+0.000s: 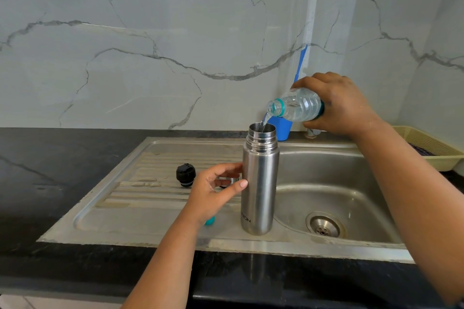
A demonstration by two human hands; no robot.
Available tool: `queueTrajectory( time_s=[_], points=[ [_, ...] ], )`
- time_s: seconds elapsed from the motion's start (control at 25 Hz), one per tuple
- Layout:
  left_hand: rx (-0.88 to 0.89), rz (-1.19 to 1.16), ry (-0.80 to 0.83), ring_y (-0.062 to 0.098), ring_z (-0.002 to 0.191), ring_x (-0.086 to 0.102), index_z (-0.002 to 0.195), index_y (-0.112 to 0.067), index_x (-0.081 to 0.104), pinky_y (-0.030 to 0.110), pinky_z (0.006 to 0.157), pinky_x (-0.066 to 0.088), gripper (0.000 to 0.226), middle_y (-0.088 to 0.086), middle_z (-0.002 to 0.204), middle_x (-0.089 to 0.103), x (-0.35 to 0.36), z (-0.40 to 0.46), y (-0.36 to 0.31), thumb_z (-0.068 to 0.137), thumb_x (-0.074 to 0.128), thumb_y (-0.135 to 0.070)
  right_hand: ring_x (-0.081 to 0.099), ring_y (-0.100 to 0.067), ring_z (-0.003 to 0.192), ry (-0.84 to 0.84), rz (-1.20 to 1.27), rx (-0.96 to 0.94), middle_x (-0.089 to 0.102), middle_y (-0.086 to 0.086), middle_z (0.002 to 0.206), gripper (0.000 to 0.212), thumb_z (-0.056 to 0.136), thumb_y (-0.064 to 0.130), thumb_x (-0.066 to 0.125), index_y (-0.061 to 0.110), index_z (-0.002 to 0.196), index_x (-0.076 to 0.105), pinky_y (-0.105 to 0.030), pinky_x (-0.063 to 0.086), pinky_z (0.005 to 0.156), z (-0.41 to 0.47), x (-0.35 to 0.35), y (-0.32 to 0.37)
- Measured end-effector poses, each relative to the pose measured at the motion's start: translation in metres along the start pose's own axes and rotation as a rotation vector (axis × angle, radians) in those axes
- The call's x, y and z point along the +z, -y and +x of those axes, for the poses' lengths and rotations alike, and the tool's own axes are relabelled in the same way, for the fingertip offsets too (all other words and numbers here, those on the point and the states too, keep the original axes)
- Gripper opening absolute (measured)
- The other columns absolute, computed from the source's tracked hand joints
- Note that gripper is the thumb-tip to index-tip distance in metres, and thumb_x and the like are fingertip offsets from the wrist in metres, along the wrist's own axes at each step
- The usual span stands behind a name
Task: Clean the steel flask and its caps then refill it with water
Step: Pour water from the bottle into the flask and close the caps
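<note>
Steel flask (259,183) stands upright on the flat part of the sink (155,223), right at the edge of the sink bowl. Its top is open, with no cap on. Dark letters run up its side near the bottom; only "TON" can be read, and the rest is cut off by the curve.

The left hand (213,193) holds the flask at its middle, with the thumb and fingers curled against its side. The right hand (336,105) grips a clear plastic bottle (296,107) and tips it over the flask. The bottle has a teal ring at its neck. A thin stream of water (264,120) runs from the bottle's mouth into the flask.

A black cap (185,175) sits on the ridged part of the sink, to the left of the flask and apart from it. A small teal cap (210,220) peeks out from under the left wrist, near the flask's bottom.

A blue cup (282,129) stands behind the flask, by the wall, with a blue stick standing in it. A pale yellow tray (431,150) sits on the dark counter (50,183) at the far right. The wall behind is white marble with grey lines.
</note>
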State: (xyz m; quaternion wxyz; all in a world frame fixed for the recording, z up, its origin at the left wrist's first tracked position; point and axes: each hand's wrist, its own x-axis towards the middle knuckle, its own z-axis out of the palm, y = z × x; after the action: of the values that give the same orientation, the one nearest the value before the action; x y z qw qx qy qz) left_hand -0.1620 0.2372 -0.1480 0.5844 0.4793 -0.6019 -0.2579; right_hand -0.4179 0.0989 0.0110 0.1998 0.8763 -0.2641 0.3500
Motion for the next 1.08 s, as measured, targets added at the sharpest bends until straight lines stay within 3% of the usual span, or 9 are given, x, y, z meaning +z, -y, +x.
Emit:
queueTrajectory(
  time_s=[0.64, 1.08],
  points=[
    [-0.010, -0.024, 0.005, 0.018, 0.106, 0.068, 0.119, -0.020, 0.070, 0.045, 0.096, 0.054, 0.054, -0.002, 0.112, 0.074, 0.001, -0.001, 0.000, 0.069, 0.080, -0.040, 0.059, -0.028, 0.088, -0.026, -0.007, -0.029, 0.064, -0.004, 0.096, 0.062, 0.061, 0.036, 0.074, 0.019, 0.119, 0.060, -0.041, 0.047, 0.079, 0.003, -0.009, 0.002],
    [-0.014, -0.037, 0.008, 0.019, 0.107, 0.067, 0.119, -0.019, 0.070, 0.046, 0.096, 0.054, 0.054, -0.001, 0.112, 0.073, 0.001, -0.001, 0.000, 0.069, 0.080, -0.040, 0.060, -0.028, 0.090, -0.004, -0.026, -0.026, 0.065, -0.005, 0.099, 0.064, 0.063, 0.036, 0.080, 0.020, 0.121, 0.058, -0.044, 0.049, 0.080, 0.004, -0.012, 0.000]
  ],
)
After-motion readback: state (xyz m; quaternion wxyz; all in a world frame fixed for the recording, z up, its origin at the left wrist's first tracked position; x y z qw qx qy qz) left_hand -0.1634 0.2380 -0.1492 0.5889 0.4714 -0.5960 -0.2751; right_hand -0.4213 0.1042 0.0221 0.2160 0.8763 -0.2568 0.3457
